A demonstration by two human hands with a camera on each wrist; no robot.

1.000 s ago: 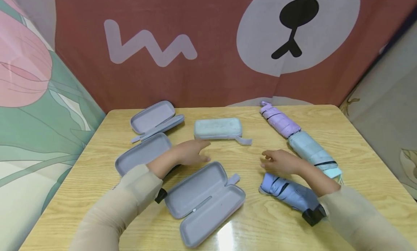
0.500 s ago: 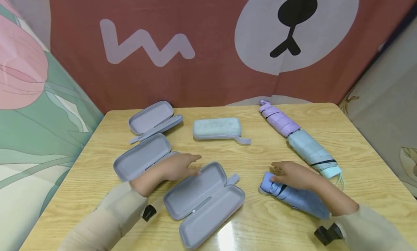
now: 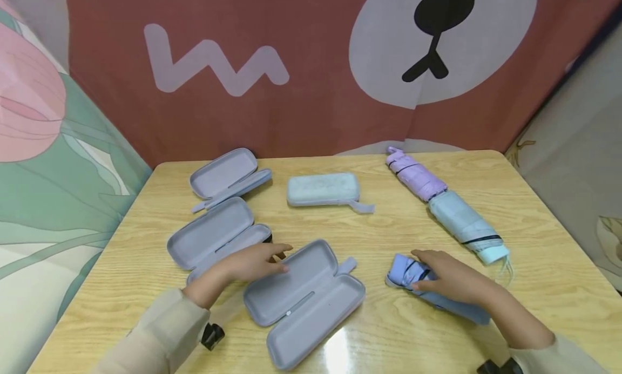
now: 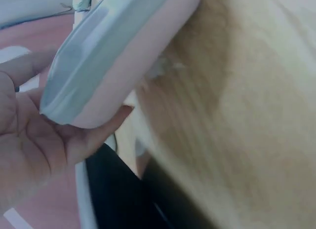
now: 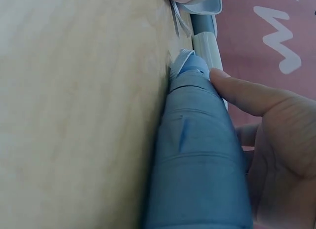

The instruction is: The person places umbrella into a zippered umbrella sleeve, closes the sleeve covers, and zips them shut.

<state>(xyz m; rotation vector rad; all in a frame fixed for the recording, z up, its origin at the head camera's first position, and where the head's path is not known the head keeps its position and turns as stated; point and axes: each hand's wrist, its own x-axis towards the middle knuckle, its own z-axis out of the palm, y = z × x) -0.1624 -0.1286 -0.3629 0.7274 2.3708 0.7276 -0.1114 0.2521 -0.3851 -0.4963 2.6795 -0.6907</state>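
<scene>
Blue umbrella [image 3: 447,303] is noted between the digits of the right hand [image 3: 454,277], open grey case [image 3: 303,309] at the left hand [image 3: 250,263], digits of both spread apart.

On the pale wood-grain table [image 3: 384,341] lies a grey oblong open case [image 3: 320,321]. Left-behind this landmark: a second such case [image 3: 214,235], then a third [image 3: 225,174]; behind it, a pale-blue oblong closed case [image 3: 323,189]; right, a blue folded fabric umbrella [image 3: 406,270]; right-behind, a pale-teal one [image 3: 461,218], then a lilac one [image 3: 418,176].
</scene>
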